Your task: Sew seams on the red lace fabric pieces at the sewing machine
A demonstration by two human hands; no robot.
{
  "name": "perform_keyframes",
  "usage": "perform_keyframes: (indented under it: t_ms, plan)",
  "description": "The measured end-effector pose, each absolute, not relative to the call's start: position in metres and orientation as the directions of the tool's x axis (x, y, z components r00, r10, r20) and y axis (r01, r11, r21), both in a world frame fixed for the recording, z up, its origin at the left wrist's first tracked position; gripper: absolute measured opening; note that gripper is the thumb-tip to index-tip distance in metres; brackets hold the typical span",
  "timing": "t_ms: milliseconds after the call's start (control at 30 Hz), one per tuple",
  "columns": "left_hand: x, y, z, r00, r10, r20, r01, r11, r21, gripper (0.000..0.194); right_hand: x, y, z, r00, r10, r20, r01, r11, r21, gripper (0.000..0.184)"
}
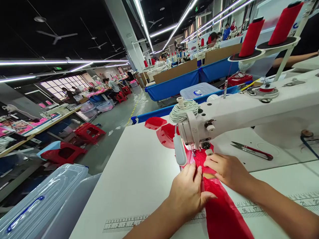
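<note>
The red cloth (221, 212) lies partly under the sewing machine (249, 109), a long stretch seemingly left to feed, the left hand (186, 191) pressing it flat, the right hand (230, 172) touching it, grip unclear.

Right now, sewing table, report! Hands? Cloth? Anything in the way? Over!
Left hand and right hand on red fabric. Fabric's far part under machine head. Snips off right, clear of fabric.

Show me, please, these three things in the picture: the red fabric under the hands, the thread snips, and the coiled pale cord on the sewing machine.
Red fabric (224, 212): head view, on its wide part nearest the person.
Thread snips (263, 153): head view, on the red handle.
Coiled pale cord (183, 113): head view, on its loops.
</note>
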State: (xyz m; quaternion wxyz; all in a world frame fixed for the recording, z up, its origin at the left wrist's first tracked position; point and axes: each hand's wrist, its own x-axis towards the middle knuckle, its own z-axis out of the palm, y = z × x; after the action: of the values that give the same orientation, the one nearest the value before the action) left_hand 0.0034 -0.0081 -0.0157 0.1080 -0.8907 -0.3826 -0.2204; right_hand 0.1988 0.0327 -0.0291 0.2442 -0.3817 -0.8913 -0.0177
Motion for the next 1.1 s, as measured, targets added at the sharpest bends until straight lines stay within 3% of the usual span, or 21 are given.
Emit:
perform_keyframes:
  t_ms: [133,400,833,1100]
  plan:
    - [0.005,-0.007,-0.019,0.615,0.631,0.472,0.740,-0.670,-0.068,0.091,0.197,0.034,-0.034,-0.543,0.667,0.510,0.712,0.688,-0.142,0.023]
    - [0.005,-0.004,-0.019,0.613,0.613,0.497,0.743,-0.661,-0.101,0.089,0.199,0.038,-0.027,-0.600,0.643,0.476,0.695,0.714,-0.089,0.024]
    - [0.000,0.002,-0.033,0.621,0.680,0.390,0.768,-0.627,-0.129,0.094,0.196,0.044,-0.031,-0.545,0.657,0.521,0.734,0.674,-0.082,0.028]
    - [0.002,0.002,-0.026,0.587,0.671,0.452,0.790,-0.598,-0.139,0.092,0.195,0.040,-0.025,-0.526,0.658,0.539,0.731,0.673,-0.108,0.023]
